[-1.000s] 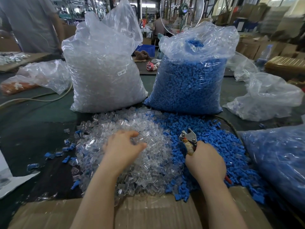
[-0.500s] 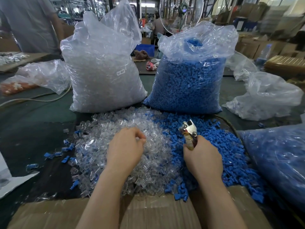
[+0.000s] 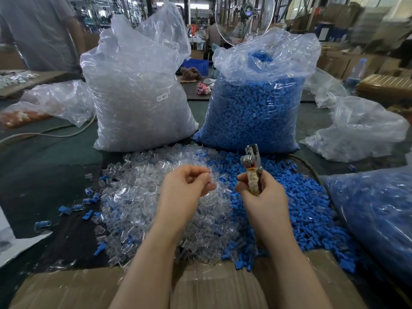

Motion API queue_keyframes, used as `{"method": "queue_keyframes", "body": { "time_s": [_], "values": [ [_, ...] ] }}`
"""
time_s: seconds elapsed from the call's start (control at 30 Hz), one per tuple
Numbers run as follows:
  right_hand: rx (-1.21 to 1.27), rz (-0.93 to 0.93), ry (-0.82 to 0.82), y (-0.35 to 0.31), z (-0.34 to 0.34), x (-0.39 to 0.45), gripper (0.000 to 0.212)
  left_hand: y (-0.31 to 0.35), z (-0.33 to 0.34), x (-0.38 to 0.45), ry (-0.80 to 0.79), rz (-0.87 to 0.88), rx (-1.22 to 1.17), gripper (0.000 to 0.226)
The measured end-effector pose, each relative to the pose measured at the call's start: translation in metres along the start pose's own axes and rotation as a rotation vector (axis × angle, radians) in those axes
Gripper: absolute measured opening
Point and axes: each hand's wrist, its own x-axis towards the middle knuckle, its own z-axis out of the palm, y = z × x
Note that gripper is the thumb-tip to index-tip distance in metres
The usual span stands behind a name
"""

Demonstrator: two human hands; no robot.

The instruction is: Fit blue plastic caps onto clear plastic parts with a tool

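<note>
Right hand [image 3: 264, 197] has a closed grip round the handles of a plier-like tool [image 3: 252, 168], held upright with its metal head at the top, above the seam where the two loose piles meet. Left hand [image 3: 185, 188] hovers just beside it, over the clear parts [image 3: 142, 204]; its fingers curl in toward the thumb and seem to pinch one clear part at the fingertips, though the piece is too small and transparent to be sure.

Clear parts lie heaped on the dark tabletop [image 3: 44, 175] in front of the person, with the blue caps [image 3: 307, 210] heaped touching them on the right. A few caps and parts are scattered to the left of the heap. Behind the heaps stand two tall plastic sacks: the clear bag [image 3: 138, 97], bearing a small white label, on the left, and the blue bag [image 3: 256, 108] on the right, side by side. A third bag of blue pieces [image 3: 379, 219] lies at the right edge. Cardboard [image 3: 211, 288] runs along the near edge under the forearms. Another person stands far left, and a fan [image 3: 245, 16] stands in the background.
</note>
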Motion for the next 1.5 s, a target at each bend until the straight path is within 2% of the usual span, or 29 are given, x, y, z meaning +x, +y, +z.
{"method": "queue_keyframes", "body": {
  "time_s": [0.27,0.53,0.83,1.13,1.5],
  "values": [
    [0.121,-0.094,-0.055,-0.003,-0.001,-0.003,0.019,0.003,-0.003,-0.002,-0.104,-0.055,-0.209,0.009],
    [0.145,-0.132,-0.033,-0.005,0.002,-0.003,0.017,0.004,0.005,-0.004,-0.018,0.025,-0.026,0.012],
    [0.160,-0.151,-0.042,-0.008,0.003,-0.005,0.016,0.005,0.003,-0.005,-0.074,-0.030,-0.142,0.007],
    [0.151,-0.189,0.001,-0.009,0.004,-0.006,0.017,0.002,0.004,-0.004,-0.101,-0.081,-0.192,0.034],
    [0.197,-0.185,0.043,-0.011,0.005,-0.008,0.020,0.003,0.008,-0.005,-0.050,-0.059,-0.217,0.013]
  ]
}}
